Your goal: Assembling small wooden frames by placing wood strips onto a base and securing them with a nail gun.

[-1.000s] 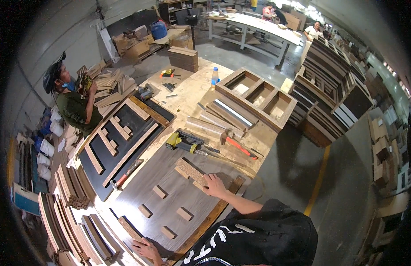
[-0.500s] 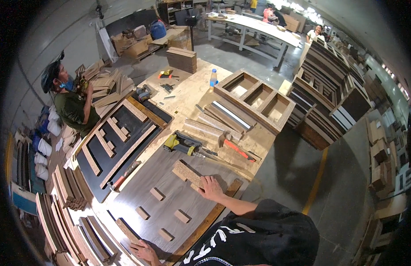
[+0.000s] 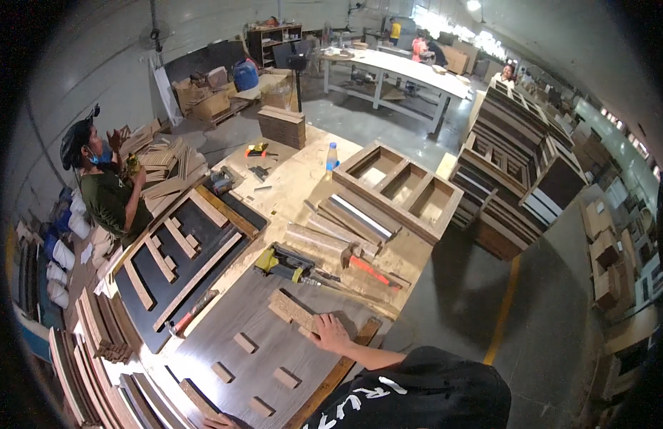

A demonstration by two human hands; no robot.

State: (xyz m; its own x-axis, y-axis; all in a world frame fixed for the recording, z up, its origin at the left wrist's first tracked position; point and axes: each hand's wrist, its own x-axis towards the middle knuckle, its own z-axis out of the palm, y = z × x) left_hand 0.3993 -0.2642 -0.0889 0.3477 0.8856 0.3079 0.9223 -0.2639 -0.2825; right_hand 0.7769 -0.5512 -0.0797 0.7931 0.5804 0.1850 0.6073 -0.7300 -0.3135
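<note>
A grey wood-grain panel lies in front of me. My right hand grips the near end of a chipboard strip on its upper part. At the lower edge, my left hand is partly cut off, its fingers at the end of another wooden strip. Between my hands several small wooden blocks lie apart on the panel, among them one block and another block. A yellow-and-black nail gun lies just beyond the panel.
A red-handled hammer lies beside loose wooden strips; another hammer is at left. A dark panel bears strips. Beyond stand a bottle and a wooden frame. A co-worker is at left, stacked frames at right.
The whole view has shifted, so the bench appears lower and farther left. My left hand is now more cut off by the lower edge. The co-worker at left has a hand raised.
</note>
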